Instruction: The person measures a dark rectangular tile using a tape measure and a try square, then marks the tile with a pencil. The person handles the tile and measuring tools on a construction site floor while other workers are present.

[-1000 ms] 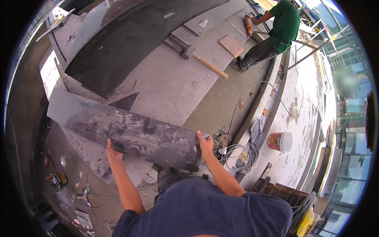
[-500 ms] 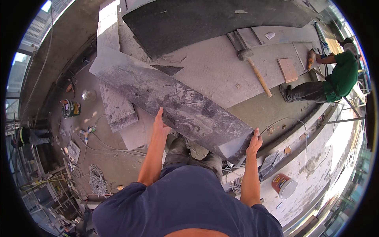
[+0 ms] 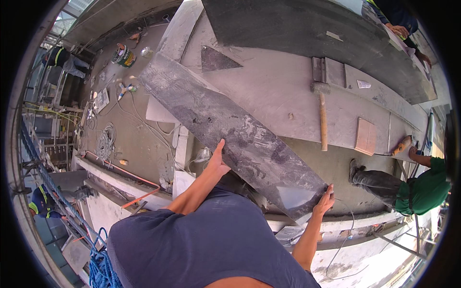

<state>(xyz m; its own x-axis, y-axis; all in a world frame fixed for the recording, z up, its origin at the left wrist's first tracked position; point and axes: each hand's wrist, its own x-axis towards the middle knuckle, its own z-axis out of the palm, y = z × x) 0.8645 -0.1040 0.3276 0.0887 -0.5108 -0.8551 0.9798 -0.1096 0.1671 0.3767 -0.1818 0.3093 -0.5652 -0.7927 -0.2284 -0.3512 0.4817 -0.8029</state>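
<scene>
A long, dark grey stone slab [image 3: 240,134] with pale dusty smears lies slantwise across the view in front of me. My left hand [image 3: 219,161] grips its near long edge around the middle, thumb on top and the other fingers hidden beneath. At the slab's near right end, my right hand [image 3: 325,199] is closed on the short edge, with its thumb over the top. The slab's far left end reaches over a pale work surface [image 3: 273,91]. Whether that end rests on anything, I cannot tell.
A mallet [image 3: 323,120], a triangular stone offcut [image 3: 218,60] and a reddish tile [image 3: 366,136] lie beyond the slab. A large dark panel [image 3: 297,33] spans the back. At right a person in green [image 3: 425,187] holds a power tool. Cables, a bucket [image 3: 124,56] and blue rope [image 3: 102,264] are left.
My view has turned, so the surroundings have shifted in the picture. The slab stays in both hands and has swung away from the stone strips at left. Another person's hands now show at the far right.
</scene>
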